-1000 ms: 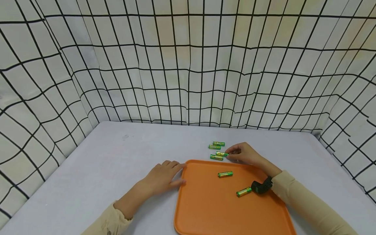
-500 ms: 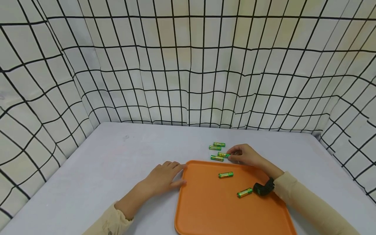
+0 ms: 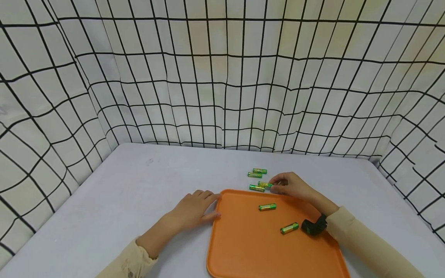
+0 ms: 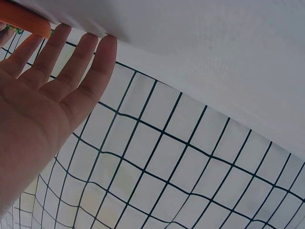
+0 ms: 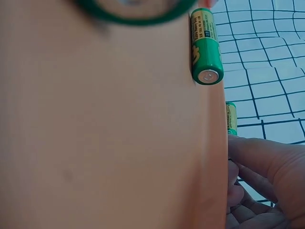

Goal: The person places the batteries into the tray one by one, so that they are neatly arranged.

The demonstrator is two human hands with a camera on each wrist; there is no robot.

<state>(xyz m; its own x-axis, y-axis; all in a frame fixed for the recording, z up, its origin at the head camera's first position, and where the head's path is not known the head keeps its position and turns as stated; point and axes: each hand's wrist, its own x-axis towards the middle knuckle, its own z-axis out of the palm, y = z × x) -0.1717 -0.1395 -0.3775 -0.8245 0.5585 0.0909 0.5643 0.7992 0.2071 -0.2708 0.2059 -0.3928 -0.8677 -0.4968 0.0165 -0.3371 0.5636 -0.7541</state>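
Note:
My right hand (image 3: 290,184) pinches the right end of a green-and-gold battery (image 3: 264,185) just beyond the orange tray's far edge. Close beside it lies another battery (image 3: 257,188), and two more batteries (image 3: 257,173) lie farther back. On the tray (image 3: 250,247) rest two others, a far battery (image 3: 267,207) and a nearer battery (image 3: 289,228). The right wrist view shows the right hand (image 5: 267,176) partly hidden behind the tray's rim. At the tray's left edge, my left hand (image 3: 192,210) touches the rim, its fingers (image 4: 102,64) extended.
A white table (image 3: 139,185) carries everything. White walls with black grid lines (image 3: 222,77) stand behind it and at both sides. A black wrist device (image 3: 314,226) hangs under the right wrist, low over the tray.
The right hand has moved slightly right and nearer, and the pinched battery has shifted a little the same way. My left hand keeps its place on the tray's edge.

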